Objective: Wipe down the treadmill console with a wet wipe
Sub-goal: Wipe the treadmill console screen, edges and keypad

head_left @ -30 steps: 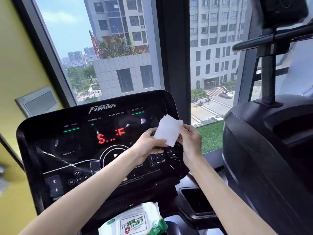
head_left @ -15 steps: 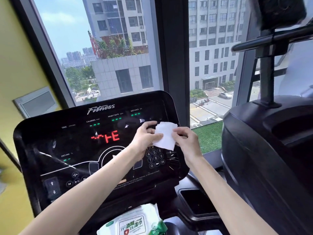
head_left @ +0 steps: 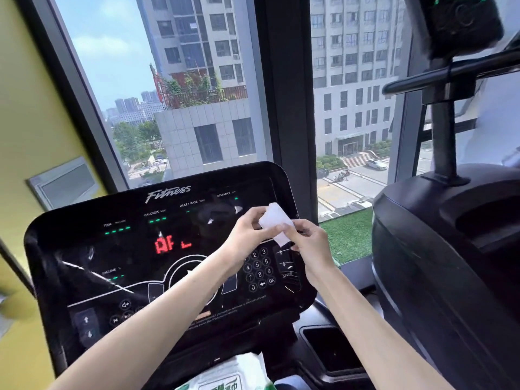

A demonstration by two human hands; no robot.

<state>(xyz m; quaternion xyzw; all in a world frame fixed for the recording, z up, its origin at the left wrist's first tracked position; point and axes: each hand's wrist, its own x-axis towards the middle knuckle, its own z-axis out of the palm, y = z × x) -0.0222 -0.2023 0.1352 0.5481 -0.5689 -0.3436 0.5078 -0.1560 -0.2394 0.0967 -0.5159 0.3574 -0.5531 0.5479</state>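
The black treadmill console [head_left: 118, 257] fills the lower left, with a red lit display, a number keypad and the word Fitness on top. A white wet wipe [head_left: 274, 220] is held in front of the console's upper right part, just above the keypad. My left hand [head_left: 247, 237] pinches its left side and my right hand [head_left: 308, 243] pinches its lower right side. The wipe looks folded into a small narrow piece. I cannot tell whether it touches the console surface.
A green and white pack of wet wipes [head_left: 225, 375] lies below the console at the bottom edge. A black cup recess [head_left: 329, 350] sits to its right. A bulky black machine [head_left: 450, 263] stands close on the right. A window lies behind, a yellow wall to the left.
Both hands have folded the wipe smaller and tilted it. The red display text has changed. The view has shifted slightly.
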